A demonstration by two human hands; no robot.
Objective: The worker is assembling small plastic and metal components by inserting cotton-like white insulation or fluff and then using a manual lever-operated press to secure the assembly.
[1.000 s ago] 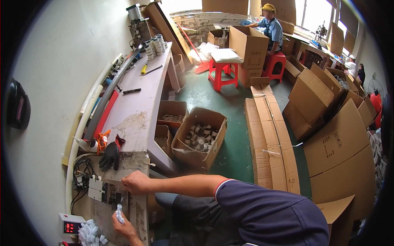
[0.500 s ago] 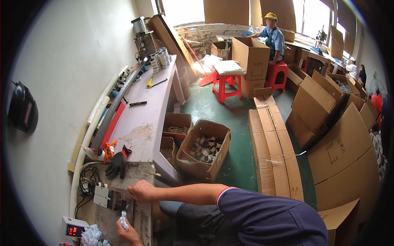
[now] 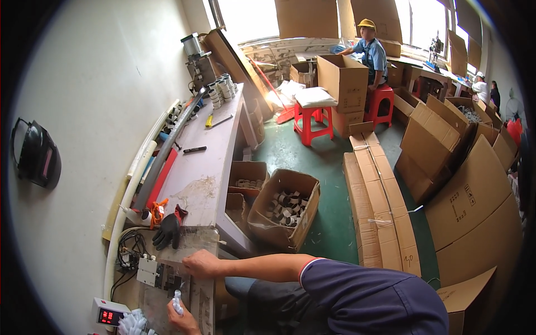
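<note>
My left hand [image 3: 183, 320], at the lower edge, is closed around a small whitish plastic piece [image 3: 177, 302], held upright just beside a small bench fixture with dark metal blocks [image 3: 171, 282]. Above it, my right hand [image 3: 202, 264] is curled into a fist at the bench's near edge, beside the fixture. Whatever its fingers may hold is hidden. A pale flat box [image 3: 147, 271] with cables adjoins the metal blocks. A heap of similar whitish pieces [image 3: 134, 324] lies left of my left hand, next to a white control box [image 3: 110, 314] with a lit red display.
On the bench [image 3: 204, 167] lie a black-and-red glove [image 3: 167, 231], a black marker [image 3: 195, 149] and stacked white rings [image 3: 222, 89]. A carton of curved pieces [image 3: 287, 209] stands on the floor, near long strapped cartons [image 3: 385, 206]. A co-worker [image 3: 373, 56] sits behind a tall box.
The whole view has shifted slightly, with the scene sitting a little lower and farther right. Both hands keep nearly the same pose and place at the fixture.
</note>
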